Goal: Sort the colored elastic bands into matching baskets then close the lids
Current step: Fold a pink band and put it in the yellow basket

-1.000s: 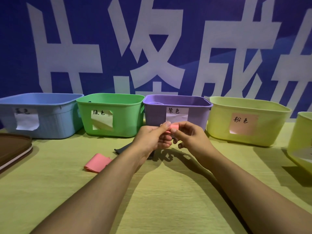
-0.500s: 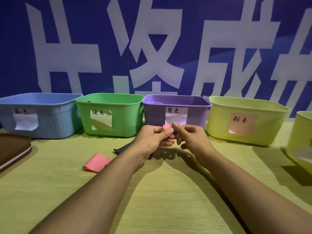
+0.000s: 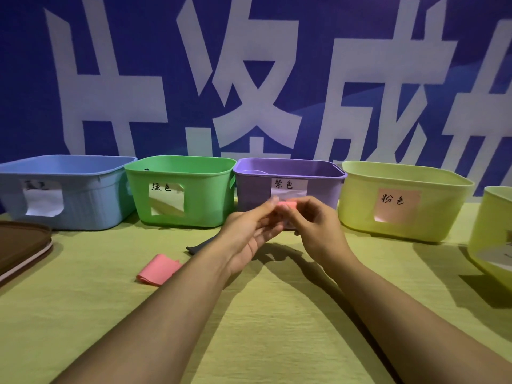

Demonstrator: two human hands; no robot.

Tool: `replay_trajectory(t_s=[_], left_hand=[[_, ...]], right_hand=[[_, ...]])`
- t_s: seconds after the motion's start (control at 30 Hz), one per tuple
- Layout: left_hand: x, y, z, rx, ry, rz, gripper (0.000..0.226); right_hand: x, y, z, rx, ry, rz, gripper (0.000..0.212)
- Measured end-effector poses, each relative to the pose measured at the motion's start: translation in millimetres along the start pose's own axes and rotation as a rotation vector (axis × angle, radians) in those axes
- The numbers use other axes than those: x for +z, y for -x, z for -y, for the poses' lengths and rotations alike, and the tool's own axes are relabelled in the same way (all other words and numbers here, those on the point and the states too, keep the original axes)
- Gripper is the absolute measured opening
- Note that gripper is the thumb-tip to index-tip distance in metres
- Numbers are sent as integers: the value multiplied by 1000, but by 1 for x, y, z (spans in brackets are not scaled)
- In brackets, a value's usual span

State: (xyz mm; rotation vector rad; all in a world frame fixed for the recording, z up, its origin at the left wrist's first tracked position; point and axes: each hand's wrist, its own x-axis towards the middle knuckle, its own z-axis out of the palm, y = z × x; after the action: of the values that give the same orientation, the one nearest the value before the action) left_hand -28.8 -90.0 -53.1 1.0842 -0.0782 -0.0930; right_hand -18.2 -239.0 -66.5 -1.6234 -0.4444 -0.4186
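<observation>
Yellow-green cloth covers the table, and both my forearms reach forward over it. On the cloth to the left of my left forearm lies a folded pink band, and just beyond it a dark band shows partly behind my wrist. My left hand and right hand meet above the table, in front of the purple basket. Between them I hold a small pink band: fingers of both hands are curled and pinch it from either side. At the far left edge I see a brown lid. Behind the hands stands a row of open baskets: blue basket, green basket, the purple one, and a yellow-green basket with a pink label. Another yellow-green basket is cut off at the right edge.
</observation>
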Motion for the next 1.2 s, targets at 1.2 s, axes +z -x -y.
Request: replay_trajectory(t_s=[1.2], left_hand=[[1,-9,9,215,-379,-110,23]], right_hand=[[-15,-5,19,515,-356,-25,46]])
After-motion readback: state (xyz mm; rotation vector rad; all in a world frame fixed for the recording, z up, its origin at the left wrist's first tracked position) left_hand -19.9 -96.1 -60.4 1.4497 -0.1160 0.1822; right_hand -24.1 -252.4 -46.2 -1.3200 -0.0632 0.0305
